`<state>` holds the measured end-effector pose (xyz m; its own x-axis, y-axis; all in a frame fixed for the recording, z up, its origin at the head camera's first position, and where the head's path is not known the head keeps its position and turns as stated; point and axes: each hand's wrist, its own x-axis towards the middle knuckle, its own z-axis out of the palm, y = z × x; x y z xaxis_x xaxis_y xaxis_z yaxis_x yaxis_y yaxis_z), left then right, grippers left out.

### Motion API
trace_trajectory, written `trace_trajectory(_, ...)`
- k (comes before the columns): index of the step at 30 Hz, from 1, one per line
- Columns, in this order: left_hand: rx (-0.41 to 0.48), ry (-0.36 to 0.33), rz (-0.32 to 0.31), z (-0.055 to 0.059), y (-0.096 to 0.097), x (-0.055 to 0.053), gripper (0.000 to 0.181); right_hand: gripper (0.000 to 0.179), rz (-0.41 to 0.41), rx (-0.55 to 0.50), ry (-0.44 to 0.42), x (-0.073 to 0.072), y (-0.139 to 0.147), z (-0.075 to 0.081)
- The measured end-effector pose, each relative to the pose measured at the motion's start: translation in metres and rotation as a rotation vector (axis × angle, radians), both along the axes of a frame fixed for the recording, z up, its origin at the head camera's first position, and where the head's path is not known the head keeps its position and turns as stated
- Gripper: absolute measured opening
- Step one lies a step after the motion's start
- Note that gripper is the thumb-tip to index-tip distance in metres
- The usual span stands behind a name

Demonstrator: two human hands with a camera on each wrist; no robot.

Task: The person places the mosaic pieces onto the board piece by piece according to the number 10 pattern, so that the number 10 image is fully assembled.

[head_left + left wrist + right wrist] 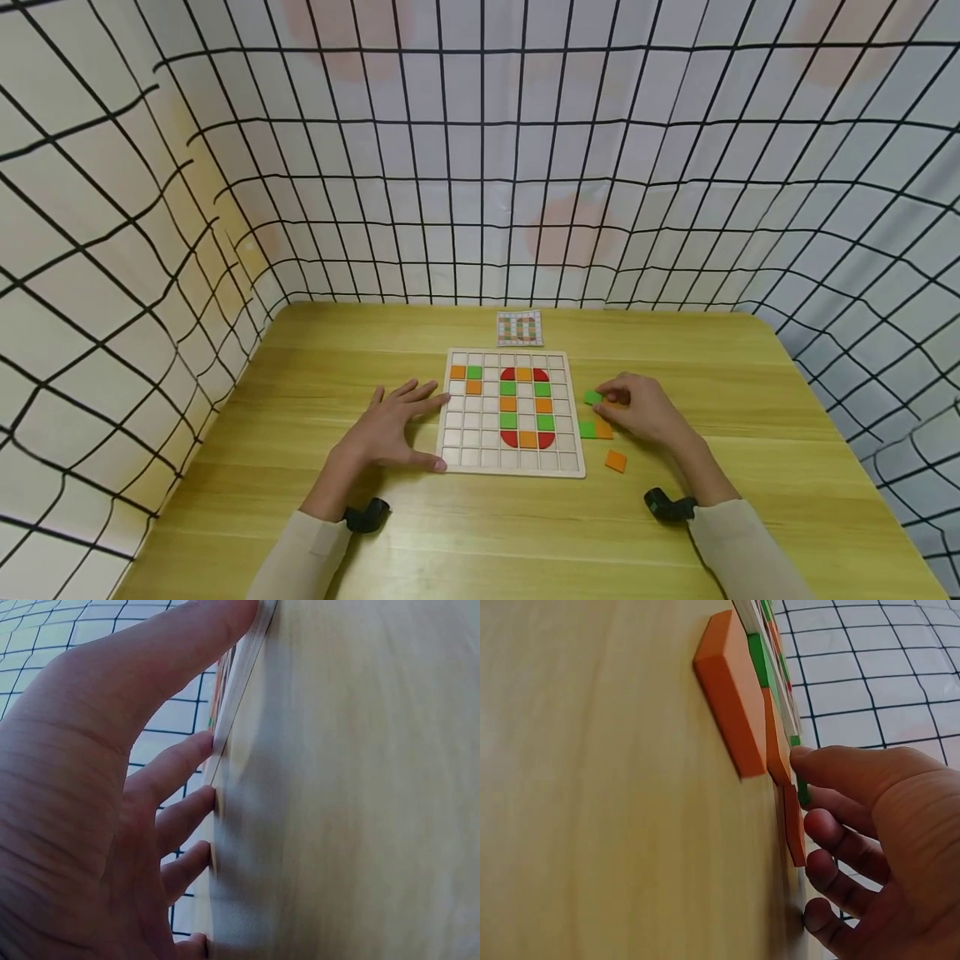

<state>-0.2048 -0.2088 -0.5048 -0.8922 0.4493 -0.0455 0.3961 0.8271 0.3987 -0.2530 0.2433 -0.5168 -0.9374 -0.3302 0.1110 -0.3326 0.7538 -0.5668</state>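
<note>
A pale square grid board lies on the table, bearing a ring of red, green and orange pieces, plus a few square tiles at its upper left. My left hand is spread beside the board's left edge, with thumb and index fingertip touching that edge. To the board's right, my right hand pinches a green tile between thumb and index finger; the other fingers are loosely bent. Just below that hand lie another green tile and an orange tile. An orange tile under the right hand is mostly hidden from above.
A loose orange tile lies nearer the front, right of the board. Behind the board is a small card printed with a coloured grid pattern. Black netting over white cloth surrounds the wooden table at the back and sides.
</note>
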Motion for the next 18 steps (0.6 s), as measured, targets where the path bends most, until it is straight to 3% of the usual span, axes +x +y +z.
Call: trace_trajectory(18, -0.012, -0.004, -0.004, 0.002, 0.001, 0.000, 0.108, 0.027, 0.042, -0.076, -0.045, -0.003, -0.047, 0.013)
